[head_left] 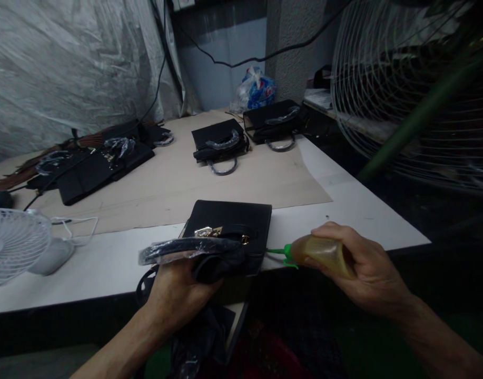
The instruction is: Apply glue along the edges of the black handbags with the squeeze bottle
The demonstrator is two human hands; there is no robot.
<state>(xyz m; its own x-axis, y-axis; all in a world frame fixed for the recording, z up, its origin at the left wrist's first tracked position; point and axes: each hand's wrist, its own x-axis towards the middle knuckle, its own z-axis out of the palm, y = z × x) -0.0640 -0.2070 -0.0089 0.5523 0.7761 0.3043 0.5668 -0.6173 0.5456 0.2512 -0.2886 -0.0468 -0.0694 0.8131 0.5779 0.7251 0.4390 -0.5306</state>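
Low centre, my left hand [174, 297] has its fingers clamped on the wrapped handle [186, 250] of the black handbag [233, 221] at the table [344, 205] edge. My right hand [363, 273] grips a squeeze bottle [324, 254], its green nozzle [283, 252] at the bag's right side. Nothing squeezed out shows, so I judge this bag's work barely begun.

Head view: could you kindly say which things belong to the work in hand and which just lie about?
In hand: left hand, wrapped handle, black handbag, right hand, squeeze bottle.
Lying about: other handbags, small white fan, blue plastic bag.
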